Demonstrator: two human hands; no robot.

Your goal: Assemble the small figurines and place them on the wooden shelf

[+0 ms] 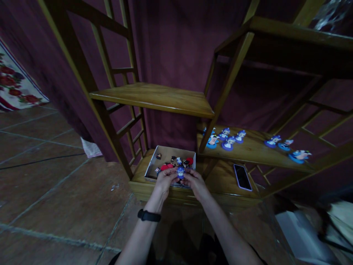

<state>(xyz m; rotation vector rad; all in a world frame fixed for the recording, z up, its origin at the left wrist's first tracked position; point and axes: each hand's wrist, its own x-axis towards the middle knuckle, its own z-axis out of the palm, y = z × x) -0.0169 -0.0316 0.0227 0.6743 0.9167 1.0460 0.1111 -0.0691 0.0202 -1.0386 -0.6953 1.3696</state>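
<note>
A small purple figurine (180, 172) is pinched between my two hands, over the front edge of a shallow cardboard box (153, 159). My left hand (165, 178) grips it from the left, with a black band on that wrist. From the other side, the fingers of my right hand (194, 179) close on it. Inside the box lie several small red, black and white figures (167, 166), partly hidden by my hands. Several similar purple and blue figurines on round bases, such as one purple figurine (228, 143), stand on the shelf to the right.
A wooden shelf unit surrounds the box, with a higher board (154, 96) above it and an upright post (230, 79) at its right. A phone (242, 177) lies on the lower board (220, 180). Behind hangs a dark red curtain (171, 44). A pale box-like object (303, 235) sits at lower right.
</note>
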